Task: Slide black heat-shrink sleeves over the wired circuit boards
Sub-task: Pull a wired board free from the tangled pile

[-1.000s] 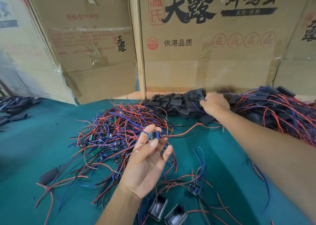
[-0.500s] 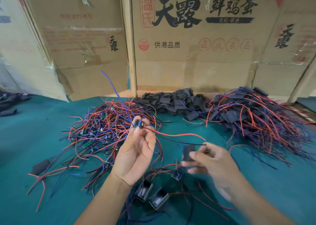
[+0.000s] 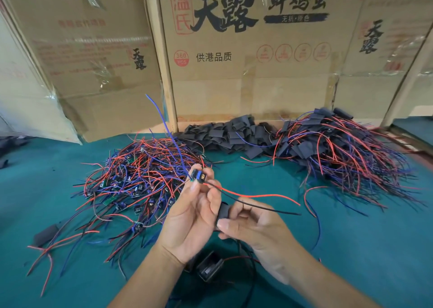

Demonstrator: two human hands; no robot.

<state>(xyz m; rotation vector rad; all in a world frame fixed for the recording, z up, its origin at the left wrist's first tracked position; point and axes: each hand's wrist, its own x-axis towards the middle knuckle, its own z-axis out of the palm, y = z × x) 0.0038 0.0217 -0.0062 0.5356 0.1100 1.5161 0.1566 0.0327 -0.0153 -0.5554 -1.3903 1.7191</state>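
My left hand [image 3: 192, 214] pinches a small wired circuit board [image 3: 198, 176] at its fingertips, above the green table. Red and black wires trail from the board to the right, and a blue wire sticks up from it. My right hand [image 3: 253, 228] grips one black heat-shrink sleeve [image 3: 222, 212] just below and right of the board, touching the left hand. The sleeve sits apart from the board, near the black wire.
A heap of bare wired boards [image 3: 140, 174] lies left of my hands. Loose black sleeves [image 3: 232, 134] are piled at the back, with sleeved boards [image 3: 339, 153] heaped at the right. Cardboard boxes [image 3: 253, 78] wall the far edge. Small black housings [image 3: 208, 268] sit beneath my wrists.
My right hand left the sleeve pile with one sleeve and came back beside my left hand. The left hand lifted the board slightly and kept its pinch.
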